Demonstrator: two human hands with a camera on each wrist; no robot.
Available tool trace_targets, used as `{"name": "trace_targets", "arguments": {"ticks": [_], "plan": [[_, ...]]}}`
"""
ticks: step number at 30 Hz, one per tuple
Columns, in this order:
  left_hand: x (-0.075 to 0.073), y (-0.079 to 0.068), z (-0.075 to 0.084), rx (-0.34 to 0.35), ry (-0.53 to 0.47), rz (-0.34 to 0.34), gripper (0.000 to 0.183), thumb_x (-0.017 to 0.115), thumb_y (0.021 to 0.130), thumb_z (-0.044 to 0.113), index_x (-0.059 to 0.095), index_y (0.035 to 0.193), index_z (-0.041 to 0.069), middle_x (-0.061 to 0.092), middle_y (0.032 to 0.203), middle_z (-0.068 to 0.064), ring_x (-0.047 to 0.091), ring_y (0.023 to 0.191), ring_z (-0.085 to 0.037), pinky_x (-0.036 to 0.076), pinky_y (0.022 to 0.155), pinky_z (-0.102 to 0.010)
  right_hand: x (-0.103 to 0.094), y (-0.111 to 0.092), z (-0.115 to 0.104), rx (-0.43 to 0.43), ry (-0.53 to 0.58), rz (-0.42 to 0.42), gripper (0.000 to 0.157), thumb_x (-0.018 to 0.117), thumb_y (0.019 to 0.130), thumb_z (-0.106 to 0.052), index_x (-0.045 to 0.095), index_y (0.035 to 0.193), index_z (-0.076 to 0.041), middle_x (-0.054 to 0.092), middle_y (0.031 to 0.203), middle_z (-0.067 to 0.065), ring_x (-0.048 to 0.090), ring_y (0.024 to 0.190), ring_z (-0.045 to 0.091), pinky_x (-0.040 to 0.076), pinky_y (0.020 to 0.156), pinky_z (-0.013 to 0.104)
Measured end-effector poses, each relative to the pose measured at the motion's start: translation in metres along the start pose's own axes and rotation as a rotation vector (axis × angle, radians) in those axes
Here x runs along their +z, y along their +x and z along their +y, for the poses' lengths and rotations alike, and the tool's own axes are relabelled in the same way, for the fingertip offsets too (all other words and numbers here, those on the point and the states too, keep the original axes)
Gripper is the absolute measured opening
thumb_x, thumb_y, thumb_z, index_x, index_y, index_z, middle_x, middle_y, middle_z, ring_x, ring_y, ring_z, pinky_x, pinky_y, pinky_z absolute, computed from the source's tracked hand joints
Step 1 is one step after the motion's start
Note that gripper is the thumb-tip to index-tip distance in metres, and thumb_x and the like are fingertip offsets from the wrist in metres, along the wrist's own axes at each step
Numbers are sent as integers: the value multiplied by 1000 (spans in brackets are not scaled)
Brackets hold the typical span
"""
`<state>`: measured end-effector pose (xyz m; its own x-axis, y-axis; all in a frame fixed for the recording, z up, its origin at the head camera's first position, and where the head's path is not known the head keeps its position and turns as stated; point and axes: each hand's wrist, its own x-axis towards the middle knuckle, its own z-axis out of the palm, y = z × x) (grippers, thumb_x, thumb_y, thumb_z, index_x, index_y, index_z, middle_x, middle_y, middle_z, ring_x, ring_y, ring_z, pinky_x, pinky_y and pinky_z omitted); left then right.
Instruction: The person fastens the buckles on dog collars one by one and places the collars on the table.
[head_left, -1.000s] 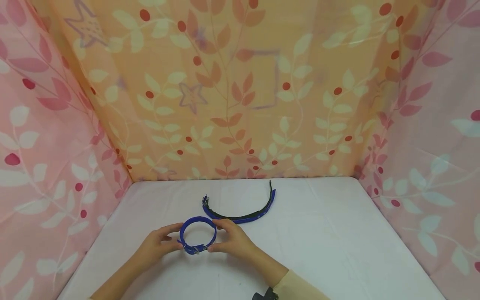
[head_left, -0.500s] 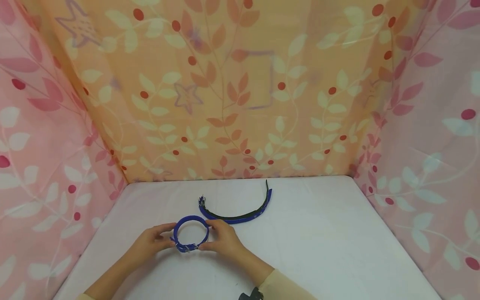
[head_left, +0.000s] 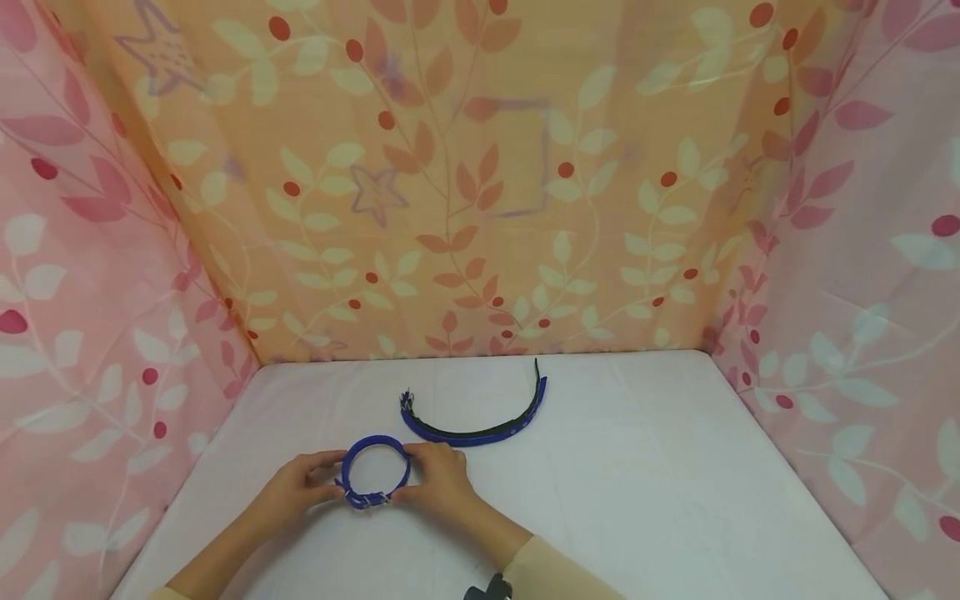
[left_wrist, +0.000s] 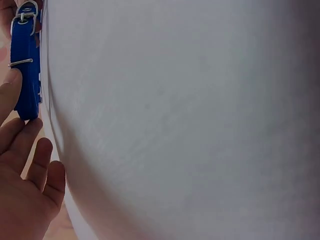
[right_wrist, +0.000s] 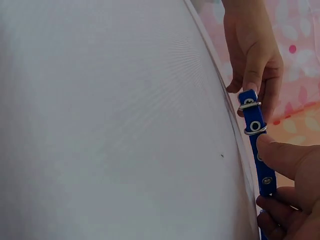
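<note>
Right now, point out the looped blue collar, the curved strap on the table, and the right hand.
Looped blue collar (left_wrist: 24,50), left wrist view: outer face of its band.
Curved strap (head_left: 483,439), head view: its bend's blue face.
Right hand (head_left: 438,477), head view: its back.

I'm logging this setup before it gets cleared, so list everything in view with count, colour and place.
Buckled collar: 1, blue with silvery metal fittings, between the two hands
Unfastened straps: nested, count unclear, blue and black, curved on the table beyond the collar
Table: 1, white surface, below everything
Back hanging: 1, orange with leaf pattern, behind the table
Side hangings: 2, pink with leaf pattern, left and right
Speck: 1, dark, on the table
Device: 1, black, bottom edge by the right sleeve
Sleeves: 2, beige, bottom edge
Left hand: 1, bare, pinching the collar's left side
Right hand: 1, bare, pinching its right side
</note>
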<state>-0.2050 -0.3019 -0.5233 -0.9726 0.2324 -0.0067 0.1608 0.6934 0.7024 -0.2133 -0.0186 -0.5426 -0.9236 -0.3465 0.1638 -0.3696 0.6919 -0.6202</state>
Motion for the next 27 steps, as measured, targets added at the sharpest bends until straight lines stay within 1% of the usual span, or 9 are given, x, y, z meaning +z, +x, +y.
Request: {"name": "trace_targets", "arguments": {"ticks": [5,10,15,20,23,25,27], "plan": [[1,-2,-3,-14,18,-3,65,86,80,38,65,137,14,67,133,-12,55,129,-42,41,107,-65,3,2,-2,-18,-76,-1,77,89,72,-51,63,139,-20,66,135,-4,55,127,22,38,104,47],[3,-1,-6,-1,38,-11,65,86,80,37,65,137,14,68,131,-9,59,124,-37,40,108,-65,3,3,-3,-31,-164,8,77,89,71,-53,65,137,-21,66,132,-3,55,124,23,39,101,47],[4,-1,-4,-1,57,-18,63,87,80,32,65,136,12,69,130,-10,58,125,-39,39,108,-66,4,4,-6,-29,-200,1,76,87,73,-54,65,137,-20,66,133,-1,55,125,24,40,102,47],[2,-1,0,-13,83,-51,64,86,81,27,63,137,8,68,131,-13,55,130,-43,37,109,-67,3,3,-12,-26,-240,-34,76,85,77,-55,63,140,-18,64,134,1,54,126,24,39,105,47],[1,-1,2,-30,72,-73,65,86,81,25,62,139,7,66,135,-16,52,134,-45,35,111,-67,1,2,-14,-43,-291,-64,77,83,79,-56,61,142,-17,64,135,2,54,127,24,41,106,46],[0,0,4,-28,67,-89,66,86,81,22,60,140,6,64,137,-16,51,135,-44,34,112,-67,-3,1,-14,-56,-315,-85,76,81,81,-55,60,143,-17,64,137,2,54,128,24,41,108,46],[0,0,5,-29,69,-96,66,87,80,19,60,140,5,64,137,-16,52,135,-43,35,113,-65,-7,-1,-14,-72,-314,-98,72,80,83,-52,61,142,-16,65,136,2,55,129,24,43,108,45]]}}
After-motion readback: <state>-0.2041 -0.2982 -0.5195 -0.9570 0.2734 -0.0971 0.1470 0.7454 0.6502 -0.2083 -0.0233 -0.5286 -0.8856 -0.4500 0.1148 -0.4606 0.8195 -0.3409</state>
